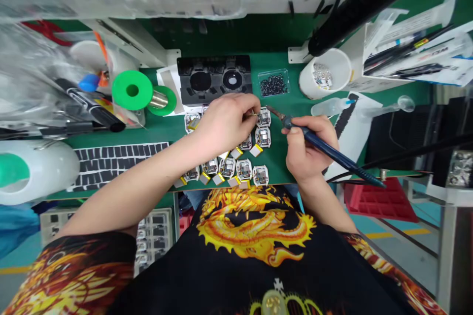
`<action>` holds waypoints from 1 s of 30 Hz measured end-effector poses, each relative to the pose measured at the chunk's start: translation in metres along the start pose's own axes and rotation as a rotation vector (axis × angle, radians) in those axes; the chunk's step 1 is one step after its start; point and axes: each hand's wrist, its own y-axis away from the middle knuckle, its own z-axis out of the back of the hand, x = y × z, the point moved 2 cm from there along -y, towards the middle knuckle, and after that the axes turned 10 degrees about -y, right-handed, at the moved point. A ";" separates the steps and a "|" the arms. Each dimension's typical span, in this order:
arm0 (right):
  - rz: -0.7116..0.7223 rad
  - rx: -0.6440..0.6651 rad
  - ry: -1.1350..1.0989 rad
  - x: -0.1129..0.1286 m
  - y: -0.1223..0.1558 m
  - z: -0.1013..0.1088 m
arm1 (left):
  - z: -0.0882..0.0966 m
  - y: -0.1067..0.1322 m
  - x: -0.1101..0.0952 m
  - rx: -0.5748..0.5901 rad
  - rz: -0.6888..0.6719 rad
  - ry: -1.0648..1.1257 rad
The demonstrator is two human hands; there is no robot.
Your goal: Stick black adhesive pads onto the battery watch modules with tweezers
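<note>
My right hand (308, 145) is closed around a blue-handled soldering iron (332, 152), its tip reaching a small white-framed circuit module (263, 117) on the green mat (162, 130). My left hand (225, 123) is pinched over the same spot, fingers pressed together on a thin piece that looks like solder wire beside that module. Several similar modules (244, 170) with small yellow-ended batteries lie in rows just below both hands.
A black fixture (214, 78) sits behind the hands, with a small tray of dark screws (274, 83) and a white cup (325, 74) to its right. Green solder spools (132, 89) stand at left. A sheet of dark pads (111, 162) lies near the front left edge.
</note>
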 end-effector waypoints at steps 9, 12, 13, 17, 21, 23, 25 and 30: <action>0.000 0.017 0.002 0.003 0.000 0.004 | 0.000 0.003 0.001 -0.007 -0.056 0.068; -0.005 0.007 0.004 0.003 -0.001 0.006 | -0.001 0.002 0.000 -0.004 -0.083 0.059; 0.000 0.000 0.008 0.003 -0.001 0.006 | -0.001 0.002 0.000 -0.008 -0.085 0.054; 0.011 -0.025 0.016 0.003 0.000 0.008 | -0.003 0.001 -0.004 -0.032 -0.094 0.053; -0.002 -0.029 0.026 0.004 0.000 0.010 | -0.004 -0.002 -0.008 -0.039 -0.121 0.112; -0.006 -0.034 0.033 0.004 0.000 0.010 | -0.004 -0.003 -0.009 -0.024 -0.121 0.161; -0.009 -0.037 0.047 0.004 0.000 0.010 | -0.003 -0.004 -0.008 0.001 -0.092 0.208; -0.031 -0.047 0.039 0.002 0.000 0.009 | -0.004 -0.001 -0.002 0.070 -0.032 0.240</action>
